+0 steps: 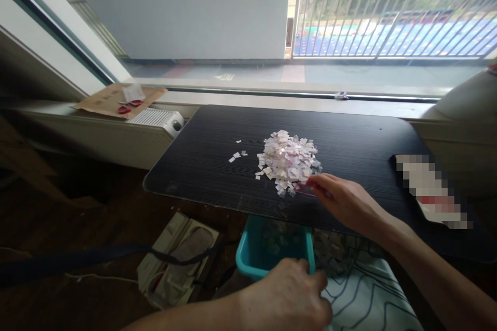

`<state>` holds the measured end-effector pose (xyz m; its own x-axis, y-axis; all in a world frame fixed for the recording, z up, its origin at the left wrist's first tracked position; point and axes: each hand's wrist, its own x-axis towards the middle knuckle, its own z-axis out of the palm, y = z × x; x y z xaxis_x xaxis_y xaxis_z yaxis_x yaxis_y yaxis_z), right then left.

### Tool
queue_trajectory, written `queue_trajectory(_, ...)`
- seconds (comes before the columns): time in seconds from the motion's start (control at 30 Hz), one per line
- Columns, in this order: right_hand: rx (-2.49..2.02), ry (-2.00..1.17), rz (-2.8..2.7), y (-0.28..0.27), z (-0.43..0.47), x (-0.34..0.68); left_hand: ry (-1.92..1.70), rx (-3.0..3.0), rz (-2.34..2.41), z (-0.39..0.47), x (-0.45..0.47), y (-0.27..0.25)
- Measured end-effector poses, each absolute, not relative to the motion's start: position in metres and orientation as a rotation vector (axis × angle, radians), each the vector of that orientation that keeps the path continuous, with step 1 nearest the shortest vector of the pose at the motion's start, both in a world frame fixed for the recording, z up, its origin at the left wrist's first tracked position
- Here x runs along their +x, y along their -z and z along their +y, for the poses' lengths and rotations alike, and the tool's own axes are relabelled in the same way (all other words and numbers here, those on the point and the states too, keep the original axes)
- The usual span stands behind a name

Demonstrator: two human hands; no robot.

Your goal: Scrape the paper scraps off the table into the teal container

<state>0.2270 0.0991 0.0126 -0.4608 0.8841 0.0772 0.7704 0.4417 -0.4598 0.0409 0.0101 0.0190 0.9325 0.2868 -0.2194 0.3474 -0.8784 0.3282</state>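
A heap of small white and pinkish paper pieces (289, 160) lies on the dark table (194, 150), with a few loose bits to its left. At the heap's near right edge, my right hand (341, 196) pinches a thin, see-through pinkish card (305, 187), its edge against the paper. Below the table's front edge is a turquoise plastic bin (243, 253) with some pieces inside. My left hand (291, 292) is closed over the bin's near right rim; its fingertips are partly hidden.
A blurred-out object (430, 191) lies at the table's right. Red-handled scissors (130, 107) rest on a brown paper bag (101, 97) on the sill, by a white radiator (155, 119). On the floor stands a pale box (180, 253) with a cord.
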Motion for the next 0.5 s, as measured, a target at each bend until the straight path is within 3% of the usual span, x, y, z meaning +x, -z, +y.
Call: queue_trajectory(0.5,-1.300,-0.711,-2.418,-0.009,0.090,0.210,0.325,2.706,0.400,0.011,0.049,-0.025)
